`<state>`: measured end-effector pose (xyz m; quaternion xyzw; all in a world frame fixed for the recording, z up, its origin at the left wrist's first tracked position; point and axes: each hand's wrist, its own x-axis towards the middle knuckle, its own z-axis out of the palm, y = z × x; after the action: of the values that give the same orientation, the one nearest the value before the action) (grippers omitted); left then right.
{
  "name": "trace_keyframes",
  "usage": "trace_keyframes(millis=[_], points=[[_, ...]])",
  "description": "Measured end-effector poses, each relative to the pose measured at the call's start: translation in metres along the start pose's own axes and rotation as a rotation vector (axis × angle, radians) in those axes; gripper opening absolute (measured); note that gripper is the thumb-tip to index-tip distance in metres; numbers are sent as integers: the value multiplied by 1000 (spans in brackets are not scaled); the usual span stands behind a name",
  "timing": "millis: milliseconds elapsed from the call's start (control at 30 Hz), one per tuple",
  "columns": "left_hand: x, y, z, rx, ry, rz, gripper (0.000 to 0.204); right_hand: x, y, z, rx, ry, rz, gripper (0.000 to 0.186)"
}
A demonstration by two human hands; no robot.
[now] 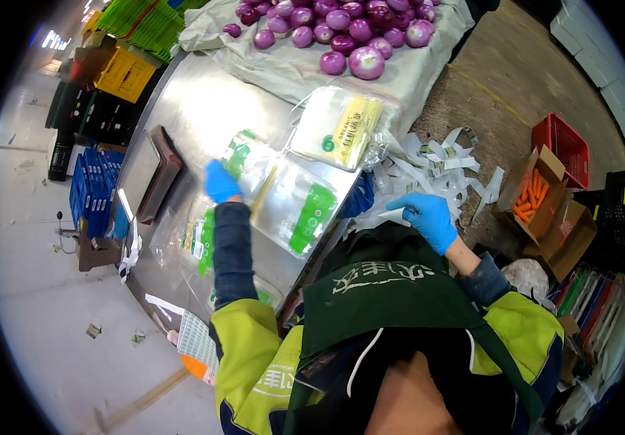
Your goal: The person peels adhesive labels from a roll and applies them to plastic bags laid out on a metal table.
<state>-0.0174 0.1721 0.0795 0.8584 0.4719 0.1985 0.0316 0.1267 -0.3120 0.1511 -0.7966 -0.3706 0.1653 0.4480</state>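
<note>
Hands in blue gloves work over a steel counter. Left hand reaches forward across the counter and rests on the near edge of a clear plastic bag with green print; whether its grip is clamped on the bag or merely pressing on it cannot be told, as the hand is blurred. A second clear bag with a green label lies just beside it, toward the counter's right edge. Farther back lies a clear bag with a yellow label, touching the pale cloth that carries a heap of red onions.

Right hand is held off the counter's right edge, grip together on a white label strip. A tangle of white label backing strips hangs just beyond it. A flat scale sits on the counter's left side. Blue crates stand on the floor at left. An open cardboard box of carrots and a red crate stand on the floor at right.
</note>
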Motion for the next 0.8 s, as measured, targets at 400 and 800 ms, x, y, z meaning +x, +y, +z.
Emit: trace_keyframes(millis=[400, 800], points=[[-215, 218, -72, -1384, -1232, 162, 37, 13, 20, 0, 172, 104, 286, 16], [-191, 220, -117, -1401, -935, 149, 15, 7, -42, -18, 257, 8, -5, 27]])
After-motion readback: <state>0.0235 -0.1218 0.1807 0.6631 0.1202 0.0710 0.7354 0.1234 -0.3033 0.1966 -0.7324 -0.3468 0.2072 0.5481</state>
